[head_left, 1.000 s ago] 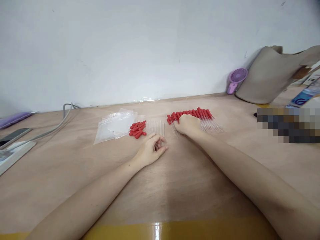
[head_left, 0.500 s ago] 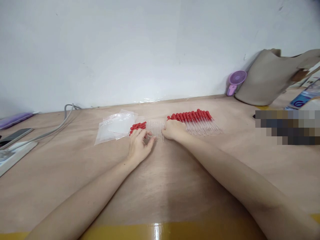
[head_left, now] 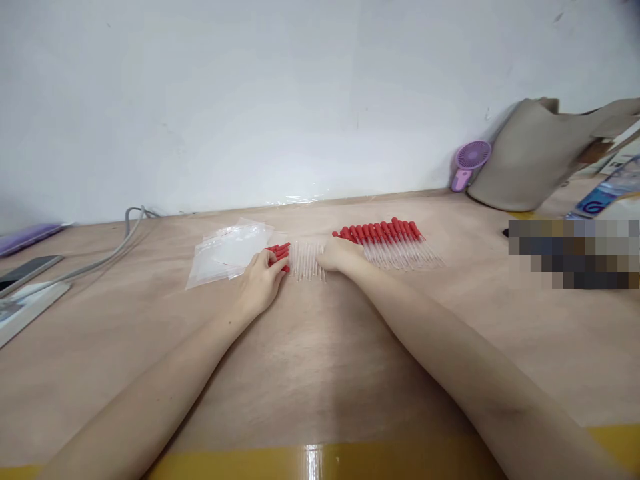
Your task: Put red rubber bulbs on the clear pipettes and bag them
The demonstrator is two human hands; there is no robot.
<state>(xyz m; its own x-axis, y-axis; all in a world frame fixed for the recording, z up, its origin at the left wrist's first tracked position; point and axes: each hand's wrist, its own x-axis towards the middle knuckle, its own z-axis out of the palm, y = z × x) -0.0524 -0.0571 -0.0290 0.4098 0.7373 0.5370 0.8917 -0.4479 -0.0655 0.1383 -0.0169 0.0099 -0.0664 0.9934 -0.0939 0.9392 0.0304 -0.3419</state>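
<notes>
1. Far left, on the light-brown wood-look tabletop (head_left: 320, 373): flat purple soft-looking item (head_left: 30, 239) near the white wall (head_left: 250, 100); closer to me, dark-screened phone (head_left: 30, 272), then white-edged flat slab (head_left: 45, 303). Grey cable (head_left: 100, 267) curves in from the wall side.
2. Clear flat plastic bags (head_left: 225, 252), overlapping, just left of my hands.
3. My left hand (head_left: 261, 279): fingers bent over the loose red rubber-like bulbs (head_left: 281, 249), thumb and index close together at the pile's right side. Can't tell if they grip one. Hand partly hides the pile.
4. Thin clear tubes (head_left: 303, 260), side by side, lying between my hands, just right of the bulbs, ends toward me.
5. My right hand (head_left: 341, 255): fingers folded, tips at the right end of the tube row. Grip on a tube: can't tell.
6. Clear droppers with red bulb tops (head_left: 387, 232), slanted row, bulbs toward wall; my right hand covers part of the left end.
7. Far right: purple handheld fan (head_left: 471, 157), upright beside beige bag (head_left: 530, 157); blue-labelled clear bottle (head_left: 597, 200), tilted, at the edge.
</notes>
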